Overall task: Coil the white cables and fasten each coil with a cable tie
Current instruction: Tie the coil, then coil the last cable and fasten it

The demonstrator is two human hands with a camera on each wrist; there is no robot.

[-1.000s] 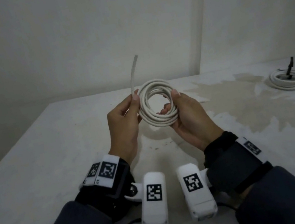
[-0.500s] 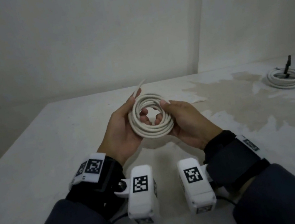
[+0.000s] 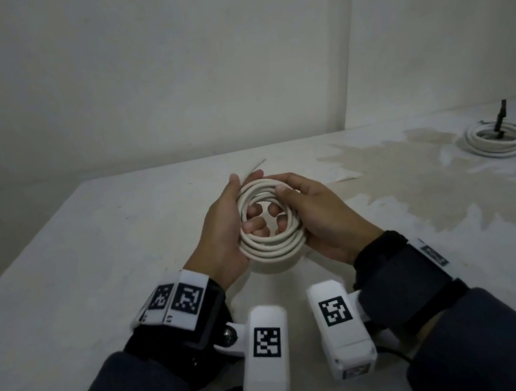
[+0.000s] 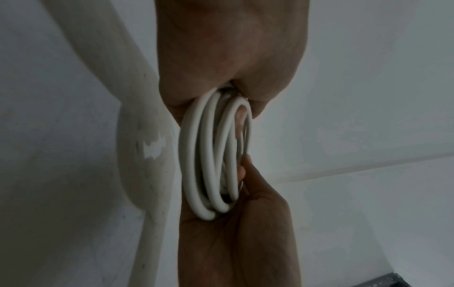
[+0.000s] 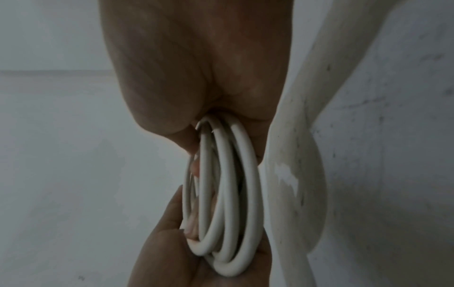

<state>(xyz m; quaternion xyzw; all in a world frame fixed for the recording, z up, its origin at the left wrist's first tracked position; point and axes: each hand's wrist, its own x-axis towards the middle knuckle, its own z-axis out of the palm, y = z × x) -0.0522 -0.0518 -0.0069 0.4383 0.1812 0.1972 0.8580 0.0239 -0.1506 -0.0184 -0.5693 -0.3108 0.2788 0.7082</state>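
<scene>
A coil of white cable (image 3: 269,227), several loops thick, is held upright just above the tabletop (image 3: 88,259), between two hands. The left hand (image 3: 222,232) curls round the coil's left side, thumb on the near face and fingers (image 3: 255,225) showing through the open centre. The right hand (image 3: 319,219) curls round the right side the same way, thumb across the top of the loops and fingertips poking through the middle. Both sets of fingers are wrapped closed on the coil.

A thin, pale loose end (image 3: 257,168) sticks out just beyond the left fingertips, pointing away from the person. Whether it is the cable's tail or a tie cannot be told.

In the wrist views the loops (image 4: 216,155) lie slightly fanned, not tightly stacked, and the outer loop sits close to the edge of each palm.

No tie is visible round this coil, so it appears not yet fastened. The likely risk: a springy cable wants to unwind, and if either hand lets go to fetch a tie, the fanned loops could slide apart or the loose end could flick free, undoing the coil.

Well beyond the right fingers, at the far right of the tabletop, lies another coil (image 3: 498,139) with a dark tie (image 3: 501,118) standing up from it.
</scene>
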